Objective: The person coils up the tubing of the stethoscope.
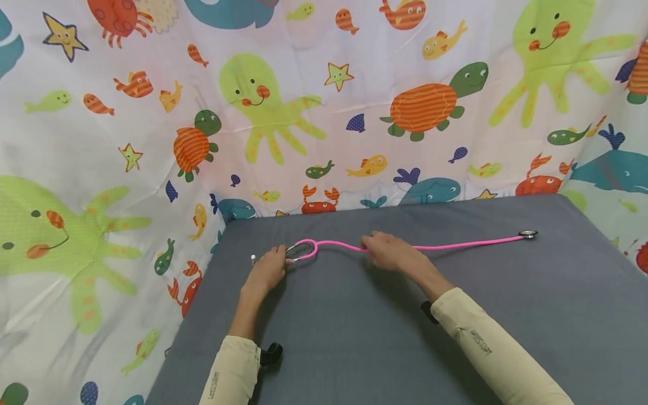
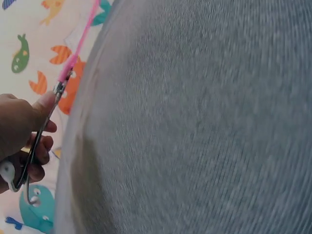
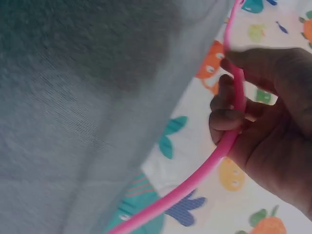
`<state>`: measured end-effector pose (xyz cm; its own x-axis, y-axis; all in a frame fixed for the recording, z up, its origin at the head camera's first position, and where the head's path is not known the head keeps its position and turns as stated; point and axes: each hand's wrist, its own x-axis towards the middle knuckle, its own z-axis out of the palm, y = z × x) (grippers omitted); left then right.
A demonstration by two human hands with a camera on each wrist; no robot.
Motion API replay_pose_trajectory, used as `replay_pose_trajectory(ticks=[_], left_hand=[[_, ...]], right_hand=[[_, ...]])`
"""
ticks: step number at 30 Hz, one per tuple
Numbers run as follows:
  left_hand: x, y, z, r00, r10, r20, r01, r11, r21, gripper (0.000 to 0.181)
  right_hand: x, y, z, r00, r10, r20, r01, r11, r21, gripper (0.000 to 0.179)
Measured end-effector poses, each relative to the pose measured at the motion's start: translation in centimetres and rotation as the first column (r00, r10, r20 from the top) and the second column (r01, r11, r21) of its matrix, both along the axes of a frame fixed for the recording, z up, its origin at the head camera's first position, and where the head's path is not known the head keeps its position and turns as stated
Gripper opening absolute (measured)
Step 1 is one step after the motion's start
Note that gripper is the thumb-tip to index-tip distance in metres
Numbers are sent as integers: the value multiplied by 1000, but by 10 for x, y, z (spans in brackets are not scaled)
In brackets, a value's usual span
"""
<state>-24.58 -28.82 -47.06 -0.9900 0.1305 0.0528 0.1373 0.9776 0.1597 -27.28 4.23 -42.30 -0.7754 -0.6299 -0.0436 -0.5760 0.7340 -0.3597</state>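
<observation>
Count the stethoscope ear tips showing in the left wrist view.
2: one white ear tip near the left edge, by the left grip; the other ear tip lower and farther right. Neither seems hidden.

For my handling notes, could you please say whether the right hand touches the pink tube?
Touching: in the right wrist view, the right hand has its fingers curled round the pink tube.

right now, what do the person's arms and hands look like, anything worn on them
The left hand and right hand are gloveless. The left sleeve and right sleeve are pale cream, each printed with small dark lettering. A small black device shows by the left sleeve's end, another by the right's.
</observation>
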Motion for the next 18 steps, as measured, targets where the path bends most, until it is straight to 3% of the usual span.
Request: replay_pose_trajectory(ticks=[6, 10, 14, 18], left_hand=[[6, 22, 12, 999, -43, -33, 42, 999, -26, 30], [6, 42, 23, 992, -96, -88, 94, 995, -17, 36], [9, 61, 33, 982, -151, -109, 153, 988, 3, 38], [16, 75, 41, 973, -210, -91, 212, 977, 14, 39]], right_hand=[[14, 0, 23, 988, 135, -79, -136, 991, -4, 23], [16, -6, 37, 970, 204, -134, -214, 975, -66, 19], [13, -15, 42, 962, 224, -155, -247, 957, -151, 16], [12, -21, 38, 958, 190, -215, -233, 952, -196, 20]])
